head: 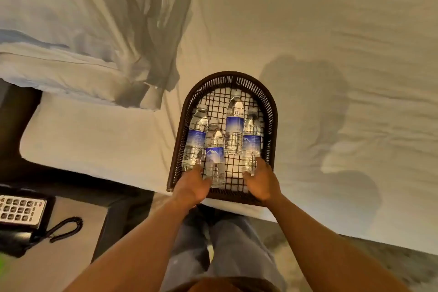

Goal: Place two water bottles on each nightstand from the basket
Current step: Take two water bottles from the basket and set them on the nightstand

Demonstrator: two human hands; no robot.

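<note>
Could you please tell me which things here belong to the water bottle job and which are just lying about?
Part of the job: basket; four water bottles lying in it; left hand and right hand at their bases.

Lying about: telephone; pillow; bed sheet.

Bottles [234, 125] at the hands [193, 185]: clear glossy plastic, blue paper-like labels. Basket [272, 111] under them: dark woven wicker, matt. Bed sheet [308, 19] beyond: wrinkled matt cloth.
</note>
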